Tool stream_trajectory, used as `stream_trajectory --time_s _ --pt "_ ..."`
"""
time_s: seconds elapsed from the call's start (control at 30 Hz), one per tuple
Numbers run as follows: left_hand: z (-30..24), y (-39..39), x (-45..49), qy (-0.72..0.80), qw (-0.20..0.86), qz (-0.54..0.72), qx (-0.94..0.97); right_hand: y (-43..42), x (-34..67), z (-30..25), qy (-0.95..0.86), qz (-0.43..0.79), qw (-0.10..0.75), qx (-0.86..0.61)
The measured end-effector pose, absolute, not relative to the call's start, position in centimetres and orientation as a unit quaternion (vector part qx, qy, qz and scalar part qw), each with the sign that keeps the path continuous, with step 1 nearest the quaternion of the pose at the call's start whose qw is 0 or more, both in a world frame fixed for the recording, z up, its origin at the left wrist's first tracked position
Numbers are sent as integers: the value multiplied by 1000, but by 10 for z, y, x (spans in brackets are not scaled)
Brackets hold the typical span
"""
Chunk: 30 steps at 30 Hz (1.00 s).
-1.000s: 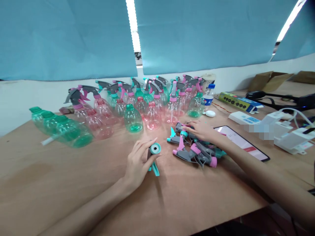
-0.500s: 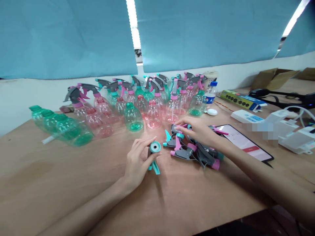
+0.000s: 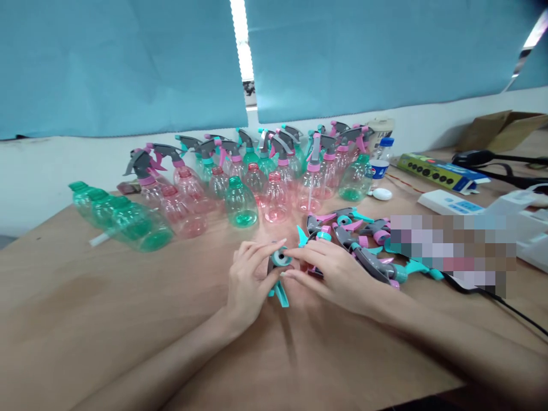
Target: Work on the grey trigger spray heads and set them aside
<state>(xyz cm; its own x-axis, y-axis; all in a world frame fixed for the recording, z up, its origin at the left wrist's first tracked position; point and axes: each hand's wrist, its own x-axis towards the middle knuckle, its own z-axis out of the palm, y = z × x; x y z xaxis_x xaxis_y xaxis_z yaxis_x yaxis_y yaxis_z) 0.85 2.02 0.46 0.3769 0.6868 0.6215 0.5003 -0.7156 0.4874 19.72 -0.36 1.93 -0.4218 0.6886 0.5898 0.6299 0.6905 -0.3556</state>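
The left stretch of the brown table (image 3: 85, 319) lies bare right to its near edge, and there is more free board in front of the forearms. Toward the back left, green bottles (image 3: 128, 220) lie on their sides, empty, with a white tube (image 3: 100, 240) just beside them. Behind them, along the wall, stand pink and green bottles (image 3: 257, 182), also empty. The rear ones have trigger heads on, while a few front ones are open-necked.

At the middle, the left hand (image 3: 248, 282) has its fingers curled around a grey-and-teal spray head (image 3: 280, 260), held just above the table with its round collar facing up. The right hand (image 3: 329, 271) meets that collar with index and thumb tips; I cannot tell whether they pinch it. Half a second ago this hand lay on the pile of spray heads (image 3: 363, 240); it has come across, and the pile now sprawls wider. Far right, a cardboard box (image 3: 500, 123) sits open, its contents hidden.
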Motion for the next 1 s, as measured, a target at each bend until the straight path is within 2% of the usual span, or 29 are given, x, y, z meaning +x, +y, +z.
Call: stream_trajectory --time_s 0.13,0.3,0.5,0.67,0.87,0.93,1.0 --pt "4 20 8 359 86 419 830 -7 195 16 -837 59 386 -384" --pt "3 20 8 319 103 431 838 -5 197 11 -830 108 389 -384" --pt "0 18 8 353 120 427 823 -4 197 10 -823 177 377 -386" --pt "0 18 8 361 121 420 824 -4 197 10 -837 134 369 -380" --pt "-1 19 8 363 126 428 818 -8 197 10 -833 -40 348 -429" --pt "-1 19 8 360 125 431 818 -11 195 9 -821 -35 357 -444" --pt "0 18 9 360 127 432 817 -12 194 7 -813 20 373 -447"
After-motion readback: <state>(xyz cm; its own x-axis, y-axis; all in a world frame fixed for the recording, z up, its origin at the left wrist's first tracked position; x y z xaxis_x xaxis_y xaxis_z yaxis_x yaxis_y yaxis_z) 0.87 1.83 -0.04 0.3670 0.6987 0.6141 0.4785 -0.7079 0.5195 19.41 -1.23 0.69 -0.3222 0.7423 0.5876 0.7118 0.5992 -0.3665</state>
